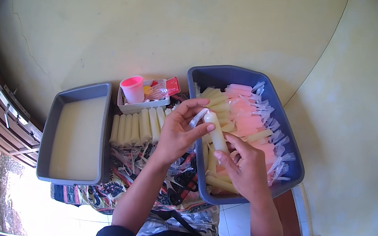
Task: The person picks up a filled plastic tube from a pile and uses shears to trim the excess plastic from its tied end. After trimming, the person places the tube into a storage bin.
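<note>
Both of my hands hold one pale-yellow filled plastic tube (pixel 218 137), tilted over the near left side of a blue-grey basin (pixel 293 171). My left hand (pixel 184 126) is at its upper, tied end, where a clear plastic tail sticks out. My right hand (pixel 244 164) grips the lower end between thumb and fingers. Inside the basin lie pink filled tubes (pixel 249 124) with clear tied tails, and yellow tubes (pixel 221 184) like the one I hold. Left of my left hand, a row of pale-yellow tubes (pixel 135 126) lies side by side, partly hidden by that hand.
A grey basin (pixel 47 132) of pale liquid (pixel 78 137) stands left. Behind the row, a white tray (pixel 142 108) carries a pink-and-white cup (pixel 133 90) and a red packet (pixel 173 86). Black-handled scissors (pixel 175 195) lie on patterned cloth (pixel 115 184). The wall (pixel 174 23) is close behind.
</note>
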A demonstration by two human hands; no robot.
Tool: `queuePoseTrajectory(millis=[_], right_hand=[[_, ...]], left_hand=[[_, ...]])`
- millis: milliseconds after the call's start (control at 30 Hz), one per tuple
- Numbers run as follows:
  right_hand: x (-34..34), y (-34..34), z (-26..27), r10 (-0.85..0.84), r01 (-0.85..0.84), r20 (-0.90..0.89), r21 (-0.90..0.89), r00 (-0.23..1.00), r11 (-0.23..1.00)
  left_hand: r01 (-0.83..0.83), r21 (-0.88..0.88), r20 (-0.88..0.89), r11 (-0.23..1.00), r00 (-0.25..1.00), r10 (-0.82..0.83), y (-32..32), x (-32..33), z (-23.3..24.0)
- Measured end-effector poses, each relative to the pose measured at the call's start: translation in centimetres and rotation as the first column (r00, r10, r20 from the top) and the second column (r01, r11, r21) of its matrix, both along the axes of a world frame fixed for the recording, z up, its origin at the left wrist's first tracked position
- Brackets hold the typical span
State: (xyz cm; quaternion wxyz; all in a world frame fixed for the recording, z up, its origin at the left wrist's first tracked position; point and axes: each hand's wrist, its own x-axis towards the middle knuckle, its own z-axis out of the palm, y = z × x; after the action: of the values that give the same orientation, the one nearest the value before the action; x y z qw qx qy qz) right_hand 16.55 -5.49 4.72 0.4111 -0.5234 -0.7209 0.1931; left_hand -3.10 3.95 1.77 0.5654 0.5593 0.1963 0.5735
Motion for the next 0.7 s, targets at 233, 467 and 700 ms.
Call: queuePoseTrajectory(millis=[233,467,700], right_hand=[[-10.5,-1.7,-2.9,0.028,-0.01,-0.214,0.083,0.976,0.997],[-16.4,-1.3,-9.4,0.061,-0.056,-0.372,0.025,0.926,0.998],[-17.3,-2.2,-10.7,0.131,-0.132,-0.336,0.022,0.933,0.991]], left_hand=[[-0.228,-0.27,0.137,0.935,0.953,0.272,-5.5,-5.5,-1.4],[-0.482,-0.233,-0.201,0.845,0.874,0.443,-9.3,-9.9,-4.2],[-0.592,-0.141,-0.423,0.794,0.761,0.492,-9.7,-11.4,-5.9]])
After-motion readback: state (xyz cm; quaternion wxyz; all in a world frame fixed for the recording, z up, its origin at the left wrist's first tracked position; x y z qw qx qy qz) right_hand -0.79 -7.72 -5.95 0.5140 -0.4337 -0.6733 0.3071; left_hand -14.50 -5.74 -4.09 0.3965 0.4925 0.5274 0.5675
